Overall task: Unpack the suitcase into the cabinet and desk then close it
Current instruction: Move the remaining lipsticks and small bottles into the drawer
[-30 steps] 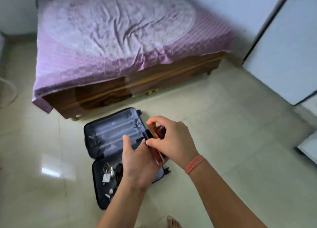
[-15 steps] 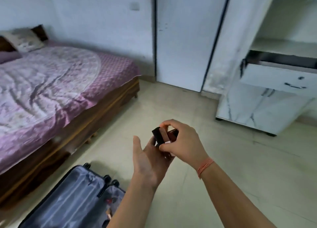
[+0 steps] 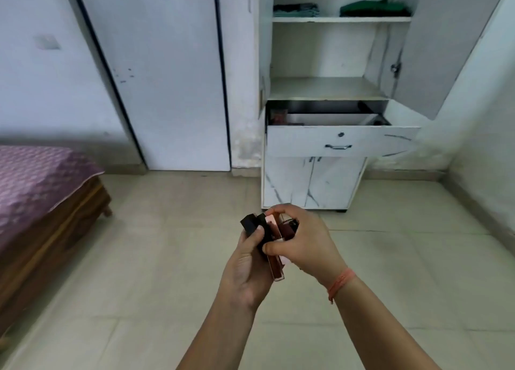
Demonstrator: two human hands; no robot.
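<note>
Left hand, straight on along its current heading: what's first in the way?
Likely the cabinet, at its lower doors under the open drawer. Only floor shows between it and the left hand gripping the tubes. Depth is unclear, so the drawer front could come first.

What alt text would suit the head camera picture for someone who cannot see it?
A left hand and right hand together hold small cosmetic tubes above a tiled floor, facing a white cabinet whose drawer stands open.
</note>
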